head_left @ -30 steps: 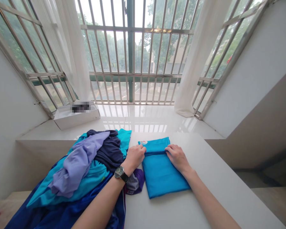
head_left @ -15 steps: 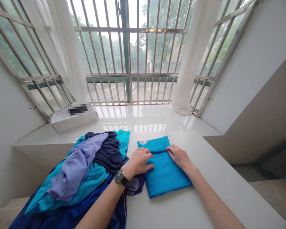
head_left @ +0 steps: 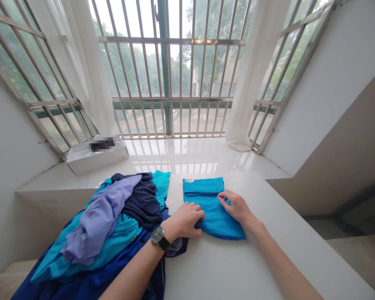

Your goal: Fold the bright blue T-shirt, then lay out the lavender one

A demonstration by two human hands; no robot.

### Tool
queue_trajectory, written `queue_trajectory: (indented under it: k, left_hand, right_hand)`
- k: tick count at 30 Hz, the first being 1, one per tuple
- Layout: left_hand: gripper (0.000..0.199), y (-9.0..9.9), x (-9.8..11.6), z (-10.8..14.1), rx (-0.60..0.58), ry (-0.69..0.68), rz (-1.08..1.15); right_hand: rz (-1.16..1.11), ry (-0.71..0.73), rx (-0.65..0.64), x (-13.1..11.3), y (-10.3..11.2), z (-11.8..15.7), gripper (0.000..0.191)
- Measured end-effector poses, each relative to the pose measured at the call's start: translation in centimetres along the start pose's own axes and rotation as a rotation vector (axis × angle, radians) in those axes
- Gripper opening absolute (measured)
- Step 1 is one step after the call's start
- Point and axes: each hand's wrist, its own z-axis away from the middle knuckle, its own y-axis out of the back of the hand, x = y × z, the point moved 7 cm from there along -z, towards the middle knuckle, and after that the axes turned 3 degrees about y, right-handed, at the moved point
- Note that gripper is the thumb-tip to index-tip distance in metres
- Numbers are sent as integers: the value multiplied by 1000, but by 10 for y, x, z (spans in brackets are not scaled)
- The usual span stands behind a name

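Note:
A bright blue garment (head_left: 206, 208), folded into a flat pad with a band across its far end and a small pale print at its far left corner, lies on the white table. Its near edge is curved and bunched. My left hand (head_left: 187, 217), with a black-strapped watch on the wrist, has its fingers curled round the garment's near left edge; the fingertips are partly hidden. Over the right side of the garment is my right hand (head_left: 236, 206), its thumb and bent forefinger slightly apart, with no cloth visible between them.
Left of my left hand is a heap of clothes (head_left: 103, 225) in lilac, navy, turquoise and dark blue. A dark purple cloth (head_left: 178, 248) lies under my left wrist. On the windowsill (head_left: 178, 154) stands a white box (head_left: 96, 157), before a barred window with white curtains.
My left hand has moved nearer and closed on the garment's near left edge. That edge has shifted away from me and curved. The right hand's fingers have loosened from the cloth.

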Motion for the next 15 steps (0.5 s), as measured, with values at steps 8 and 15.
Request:
queue_trajectory:
  k: [8,15]
  left_hand:
    - [21,5,-39,-3,172,280,156]
    - [25,0,-59,-6,299,415,440]
  right_hand:
    - [-209,16,-433,-39,-10,20,56]
    - [-16,70,-357,-35,-16,20,33]
